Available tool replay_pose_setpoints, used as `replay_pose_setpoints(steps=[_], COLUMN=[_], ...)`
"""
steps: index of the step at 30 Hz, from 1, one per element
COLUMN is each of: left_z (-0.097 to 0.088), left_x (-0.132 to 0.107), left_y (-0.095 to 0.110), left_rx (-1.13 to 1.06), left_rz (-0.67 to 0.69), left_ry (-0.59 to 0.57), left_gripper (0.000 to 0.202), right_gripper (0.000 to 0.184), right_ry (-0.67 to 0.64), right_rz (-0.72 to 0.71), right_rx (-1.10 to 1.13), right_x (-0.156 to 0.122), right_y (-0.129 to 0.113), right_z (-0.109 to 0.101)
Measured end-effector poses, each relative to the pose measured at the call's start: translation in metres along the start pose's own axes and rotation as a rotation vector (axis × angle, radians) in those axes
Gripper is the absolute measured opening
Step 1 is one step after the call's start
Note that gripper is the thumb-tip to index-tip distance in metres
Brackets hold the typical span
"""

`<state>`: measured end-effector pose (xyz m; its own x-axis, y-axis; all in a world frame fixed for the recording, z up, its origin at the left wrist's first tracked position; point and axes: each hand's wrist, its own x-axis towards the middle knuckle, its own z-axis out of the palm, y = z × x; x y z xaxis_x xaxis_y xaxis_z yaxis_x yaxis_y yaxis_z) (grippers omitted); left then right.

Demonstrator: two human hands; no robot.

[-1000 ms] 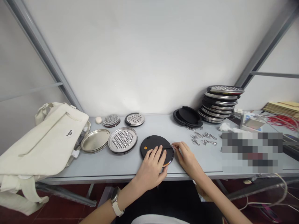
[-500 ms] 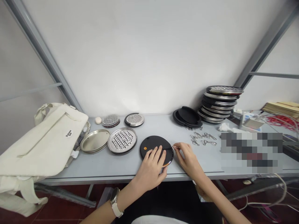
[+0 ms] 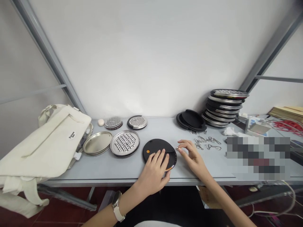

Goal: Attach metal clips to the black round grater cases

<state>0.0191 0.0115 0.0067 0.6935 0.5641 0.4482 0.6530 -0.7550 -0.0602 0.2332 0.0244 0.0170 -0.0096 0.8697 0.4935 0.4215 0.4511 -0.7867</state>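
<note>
A black round disc [image 3: 156,146] with an orange dot and an orange-edged rim lies flat near the table's front edge. Across its front half my left hand [image 3: 155,170] is spread, fingers on top and thumb at the near rim, holding it. Just off the disc's right edge, my right hand [image 3: 191,156] pinches a small metal wire piece [image 3: 177,148]; most of it is hidden by the fingers. Similar wire loops [image 3: 209,142] lie scattered to the right. Left of the disc rests a round metal grater plate [image 3: 125,142], on top of others.
Plain metal discs [image 3: 98,142] overlap beside a cream bag [image 3: 52,135] at left. Behind are two smaller grater discs [image 3: 137,122] and a white egg-shaped object [image 3: 101,122]. Black round holders [image 3: 191,120] and a tall stack of graters [image 3: 224,107] stand at back right.
My right hand has drawn slightly away from the disc's right edge, its fingers lifting, and less of the wire piece shows. My left hand stays on the disc. The view has shifted slightly.
</note>
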Motion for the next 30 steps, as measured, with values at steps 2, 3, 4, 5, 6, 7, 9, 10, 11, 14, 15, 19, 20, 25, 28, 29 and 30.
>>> replay_pose_setpoints(steps=[2, 3, 4, 5, 6, 7, 9, 10, 11, 14, 15, 19, 20, 25, 28, 29, 30], left_z=[-0.001, -0.001, 0.0, 0.0, 0.0, 0.001, 0.001, 0.001, 0.001, 0.0, 0.0, 0.0, 0.0, 0.001, 0.0, -0.001, -0.001], left_x=[0.0, 0.0, 0.0, 0.0, 0.0, 0.0, 0.0, 0.0, 0.0, 0.0, 0.0, 0.0, 0.0, 0.0, 0.0, 0.0, 0.0], left_y=[0.0, 0.0, 0.0, 0.0, 0.0, 0.0, 0.0, 0.0, 0.0, 0.0, 0.0, 0.0, 0.0, 0.0, 0.0, 0.001, 0.001], left_rx=[-0.003, -0.005, -0.007, -0.008, -0.008, -0.008, -0.009, -0.01, -0.012, -0.018, -0.019, -0.018, -0.016, -0.01, -0.009, -0.008, -0.007], left_rz=[0.001, 0.0, -0.001, -0.003, -0.004, -0.004, -0.007, -0.007, -0.008, -0.008, -0.007, -0.006, -0.006, -0.007, -0.007, -0.006, -0.004], left_ry=[-0.001, -0.004, -0.008, -0.012, -0.014, -0.015, -0.016, -0.016, -0.017, -0.02, -0.022, -0.025, -0.025, -0.022, -0.021, -0.02, -0.021], left_gripper=[0.054, 0.055, 0.055, 0.055, 0.055, 0.055, 0.055, 0.055, 0.055, 0.054, 0.055, 0.055, 0.055, 0.054, 0.054, 0.054, 0.054], right_gripper=[0.019, 0.02, 0.021, 0.023, 0.025, 0.026, 0.028, 0.028, 0.028, 0.026, 0.025, 0.019, 0.019, 0.015, 0.016, 0.016, 0.016], right_ry=[-0.089, -0.122, -0.132, -0.125, -0.115, -0.113, -0.121, -0.126, -0.129, -0.131, -0.134, -0.183, -0.192, -0.195, -0.196, -0.194, -0.193], right_rz=[0.11, 0.164, 0.197, 0.217, 0.228, 0.24, 0.253, 0.255, 0.254, 0.248, 0.244, 0.168, 0.144, 0.122, 0.122, 0.116, 0.111], right_rx=[0.145, 0.192, 0.208, 0.204, 0.192, 0.172, 0.129, 0.109, 0.09, 0.038, 0.018, -0.081, -0.105, -0.221, -0.315, -0.325, -0.321], right_x=[0.004, 0.005, 0.006, 0.007, 0.007, 0.007, 0.006, 0.005, 0.005, 0.004, 0.004, 0.002, 0.001, -0.005, -0.007, -0.007, -0.007], right_y=[0.001, 0.001, 0.002, 0.004, 0.005, 0.007, 0.009, 0.01, 0.011, 0.012, 0.012, 0.008, 0.006, 0.001, 0.0, 0.0, 0.0], right_z=[0.002, 0.003, 0.004, 0.005, 0.006, 0.007, 0.008, 0.009, 0.009, 0.012, 0.013, 0.012, 0.012, 0.014, 0.016, 0.017, 0.017])
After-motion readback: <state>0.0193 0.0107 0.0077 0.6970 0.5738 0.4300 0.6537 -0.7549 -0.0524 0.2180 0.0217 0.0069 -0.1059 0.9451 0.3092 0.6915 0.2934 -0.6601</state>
